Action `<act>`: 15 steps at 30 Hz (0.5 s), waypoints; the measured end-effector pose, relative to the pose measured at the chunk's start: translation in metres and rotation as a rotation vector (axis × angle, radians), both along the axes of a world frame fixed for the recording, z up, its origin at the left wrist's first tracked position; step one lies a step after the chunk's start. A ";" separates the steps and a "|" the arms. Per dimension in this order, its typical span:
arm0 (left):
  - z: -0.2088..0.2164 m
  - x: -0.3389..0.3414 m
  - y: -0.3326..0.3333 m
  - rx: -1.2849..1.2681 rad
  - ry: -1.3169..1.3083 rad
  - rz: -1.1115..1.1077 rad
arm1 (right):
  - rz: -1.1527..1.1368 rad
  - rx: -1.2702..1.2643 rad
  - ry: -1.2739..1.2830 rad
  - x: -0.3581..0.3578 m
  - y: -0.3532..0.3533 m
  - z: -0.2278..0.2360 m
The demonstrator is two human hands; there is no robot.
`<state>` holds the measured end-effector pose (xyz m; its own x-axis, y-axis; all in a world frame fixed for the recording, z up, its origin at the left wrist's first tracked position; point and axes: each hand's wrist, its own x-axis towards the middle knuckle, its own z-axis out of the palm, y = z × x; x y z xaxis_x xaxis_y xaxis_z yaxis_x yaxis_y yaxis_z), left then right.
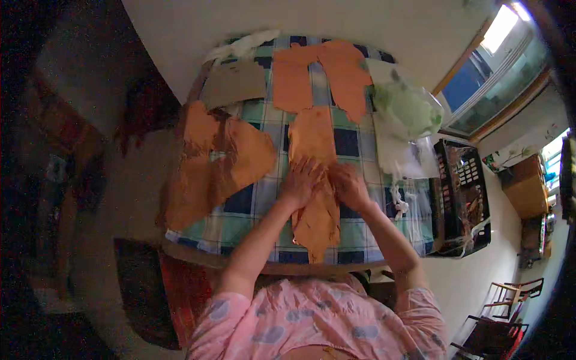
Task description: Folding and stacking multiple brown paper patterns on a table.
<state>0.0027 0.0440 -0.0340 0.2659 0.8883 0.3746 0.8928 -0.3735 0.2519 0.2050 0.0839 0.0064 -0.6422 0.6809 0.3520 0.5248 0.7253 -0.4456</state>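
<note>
A long, creased orange-brown sheet [313,129] of thin, slightly shiny material lies lengthwise on a checked cloth [252,225] in front of me. My left hand [302,182] presses flat on the middle of this sheet, its fingers stretched forward and a little spread. Close beside it, my right hand [351,187] is at the sheet's right edge with bent fingers, which seem to pinch the material there; the fingertips are partly hidden. The lower end of the sheet tapers to a ragged tip near the table's front edge.
More irregular orange pieces [292,78] lie at the far side, and larger brown ones [249,150] at the left. A grey-brown piece [235,83] sits far left. On the right are a clear plastic bag [408,108] with green contents and a black crate [465,198] beside the table.
</note>
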 end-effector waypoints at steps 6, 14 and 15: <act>0.007 -0.001 0.003 -0.037 -0.048 -0.013 | 0.247 -0.096 0.049 0.049 -0.062 0.004; 0.015 -0.006 0.002 0.009 -0.098 -0.026 | 0.278 -0.143 -0.044 0.070 -0.109 0.035; 0.016 -0.004 0.003 0.014 -0.098 -0.026 | 0.334 -0.112 -0.092 0.072 -0.104 0.032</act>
<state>-0.0015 0.0469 -0.0176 0.2498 0.8762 0.4122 0.8542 -0.3999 0.3323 0.2771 -0.0201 0.0388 -0.8610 0.4595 0.2180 0.3087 0.8129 -0.4939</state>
